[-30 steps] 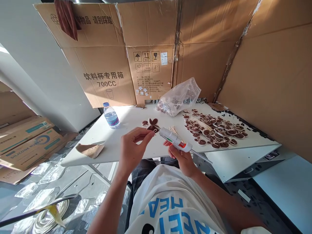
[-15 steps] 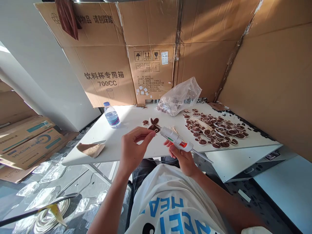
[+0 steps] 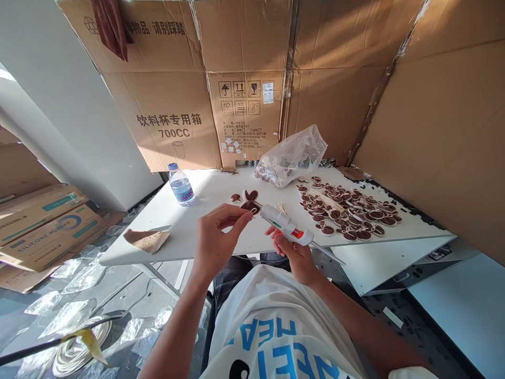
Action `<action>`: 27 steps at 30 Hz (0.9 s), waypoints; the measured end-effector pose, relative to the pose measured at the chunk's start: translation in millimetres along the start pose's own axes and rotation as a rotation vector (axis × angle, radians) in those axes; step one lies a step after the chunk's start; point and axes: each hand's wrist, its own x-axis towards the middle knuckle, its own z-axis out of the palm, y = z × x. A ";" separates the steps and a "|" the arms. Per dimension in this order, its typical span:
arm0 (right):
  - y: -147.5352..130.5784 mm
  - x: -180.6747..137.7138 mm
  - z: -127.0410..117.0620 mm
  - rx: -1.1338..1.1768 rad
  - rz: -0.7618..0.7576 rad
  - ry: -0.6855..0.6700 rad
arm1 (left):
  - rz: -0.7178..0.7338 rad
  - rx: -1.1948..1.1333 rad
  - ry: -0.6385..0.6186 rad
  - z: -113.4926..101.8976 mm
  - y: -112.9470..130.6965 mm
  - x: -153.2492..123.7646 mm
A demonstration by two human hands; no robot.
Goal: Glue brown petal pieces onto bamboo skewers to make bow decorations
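Observation:
My left hand [image 3: 216,239] pinches a small brown butterfly-shaped piece [image 3: 250,206] over the near edge of the white table [image 3: 205,231]. My right hand [image 3: 294,253] grips a white glue gun [image 3: 284,226], whose nozzle points left and touches that piece. A thin stick juts out from the back of the gun. More brown pieces [image 3: 248,196] lie on the table just beyond my hands.
Many brown pieces with sticks [image 3: 347,209] are spread over the right of the table. A clear plastic bag [image 3: 291,155] and a water bottle [image 3: 180,184] stand farther back. Cardboard walls [image 3: 244,79] surround the table. A brown paper scrap [image 3: 147,240] lies at the left edge. Boxes [image 3: 43,221] sit left.
Both hands and the glue gun stay almost still. The view has shifted only slightly.

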 end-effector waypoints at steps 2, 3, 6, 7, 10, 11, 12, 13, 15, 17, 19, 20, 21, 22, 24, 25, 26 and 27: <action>1.9 -0.1 -0.8 -0.003 0.001 -0.002 | -0.004 0.000 0.001 0.2 0.7 -0.2; 2.8 -0.1 -1.2 -0.006 0.003 -0.001 | -0.005 -0.001 0.001 0.2 1.0 -0.2; 4.6 -0.1 -1.7 -0.008 0.012 0.000 | -0.004 -0.001 0.000 -0.1 1.5 -0.2; 4.7 -0.1 -1.7 -0.008 0.014 0.000 | -0.002 0.000 -0.001 -0.2 1.6 -0.1; 4.2 -0.2 -1.6 -0.012 0.017 -0.001 | 0.003 0.002 0.002 -0.3 2.0 -0.2; 3.6 -0.3 -1.5 -0.014 0.017 0.000 | 0.003 0.003 0.003 -0.2 2.2 -0.2; 3.0 -0.4 -1.4 -0.013 0.017 -0.002 | 0.003 0.003 0.006 -0.1 2.5 -0.3; 2.1 -0.4 -1.4 -0.010 0.018 -0.005 | 0.003 0.002 0.010 0.1 2.8 -0.3; 0.3 -0.5 -1.2 -0.002 0.016 -0.011 | 0.000 -0.001 0.014 0.6 3.1 -0.2; -1.5 -0.6 -0.8 0.002 0.014 -0.013 | -0.003 -0.004 0.018 1.0 2.9 -0.1; -3.1 -0.7 -0.2 0.002 0.013 -0.007 | -0.002 -0.006 0.025 1.3 1.7 0.0; -3.9 -0.7 0.2 0.003 0.013 -0.005 | 0.002 -0.005 0.030 1.3 0.9 0.0; -4.6 -0.9 0.6 0.006 0.011 -0.004 | 0.007 -0.003 0.035 1.2 0.0 0.1; -5.5 -1.0 1.1 0.010 0.008 -0.002 | 0.014 -0.002 0.039 1.0 -0.9 0.1; -7.3 -1.1 2.0 0.017 0.001 0.001 | 0.028 -0.003 0.045 0.5 -2.4 0.3; -8.2 -0.9 2.3 0.020 -0.002 0.001 | 0.032 -0.007 0.046 0.3 -2.8 0.4; -9.1 -0.7 2.4 0.023 -0.005 0.002 | 0.035 -0.013 0.046 0.1 -3.0 0.5; -9.7 -0.3 2.3 0.025 -0.007 0.003 | 0.039 -0.019 0.046 -0.1 -2.8 0.6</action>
